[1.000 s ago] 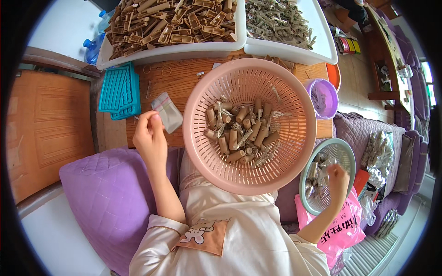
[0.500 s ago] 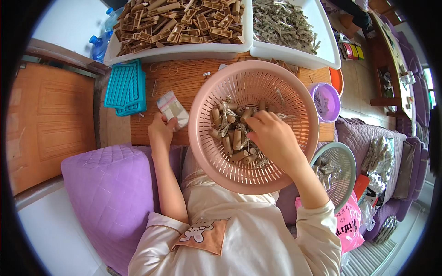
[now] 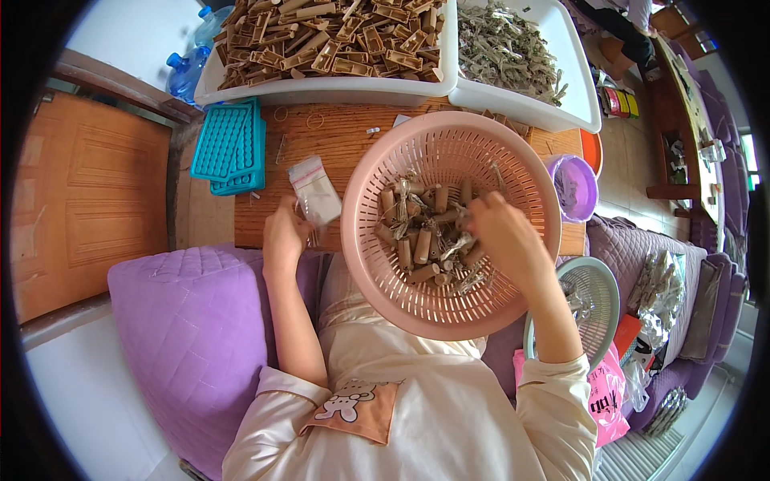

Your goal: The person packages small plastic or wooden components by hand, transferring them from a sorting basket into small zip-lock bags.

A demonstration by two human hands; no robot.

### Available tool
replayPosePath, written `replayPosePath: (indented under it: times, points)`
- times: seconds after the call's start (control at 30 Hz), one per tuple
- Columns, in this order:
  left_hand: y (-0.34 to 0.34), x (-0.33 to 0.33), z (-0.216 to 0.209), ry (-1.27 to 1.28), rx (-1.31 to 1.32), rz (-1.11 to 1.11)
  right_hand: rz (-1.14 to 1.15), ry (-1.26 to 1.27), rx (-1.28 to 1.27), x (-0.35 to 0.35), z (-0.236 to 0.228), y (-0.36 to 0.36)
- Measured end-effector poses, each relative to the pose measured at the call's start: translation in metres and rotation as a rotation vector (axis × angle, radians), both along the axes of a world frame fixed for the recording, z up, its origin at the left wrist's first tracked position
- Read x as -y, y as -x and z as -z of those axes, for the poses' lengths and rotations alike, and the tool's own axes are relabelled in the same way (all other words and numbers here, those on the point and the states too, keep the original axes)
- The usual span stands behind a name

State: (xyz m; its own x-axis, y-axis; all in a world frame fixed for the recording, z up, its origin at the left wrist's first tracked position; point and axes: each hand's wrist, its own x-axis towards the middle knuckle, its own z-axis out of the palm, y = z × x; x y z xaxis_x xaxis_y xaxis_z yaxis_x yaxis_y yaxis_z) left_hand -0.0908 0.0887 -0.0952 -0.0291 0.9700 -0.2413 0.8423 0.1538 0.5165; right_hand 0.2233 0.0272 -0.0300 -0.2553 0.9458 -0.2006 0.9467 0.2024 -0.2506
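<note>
1. Surroundings: pink perforated basket [image 3: 449, 152] on lap, overlapping near edge of wooden desk [image 3: 337, 140]; two white trays at far edge, left tray [image 3: 321, 86] filled with tan tubular pieces, right tray [image 3: 521, 104] with grey-green pieces; teal moulded trays [image 3: 228, 144] at desk's left; purple cup [image 3: 584, 188] just beside basket's right rim; purple cushion [image 3: 188, 321] at left.
2. Fingers: left hand [image 3: 282, 236] at desk's near edge, fingers pinched on small clear zip bag [image 3: 315, 196]; right hand [image 3: 501, 236] inside basket, fingers curled among tan tubes [image 3: 417, 236]; closure on a piece not discernible.
3. Room: bare desk between bag and left tray; basket's far half open.
</note>
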Motion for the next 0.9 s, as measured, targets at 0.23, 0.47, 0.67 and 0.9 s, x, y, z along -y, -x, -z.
replayPosePath:
  times: [0.23,0.47,0.67,0.9]
  points:
    - [-0.014,0.001,-0.053,-0.234,0.466,-0.053,0.618,0.056,-1.256,0.008,-0.043,-0.033]
    - [-0.082,0.043,-0.113,0.127,1.225,0.425,0.492,0.108,-1.425,0.02,-0.06,-0.004]
    - [-0.109,0.049,-0.12,0.195,1.09,0.419,0.406,0.187,-1.363,0.022,-0.067,0.015]
    - [-0.109,0.045,-0.113,0.341,1.113,0.385,0.386,0.145,-1.423,0.022,-0.066,0.017]
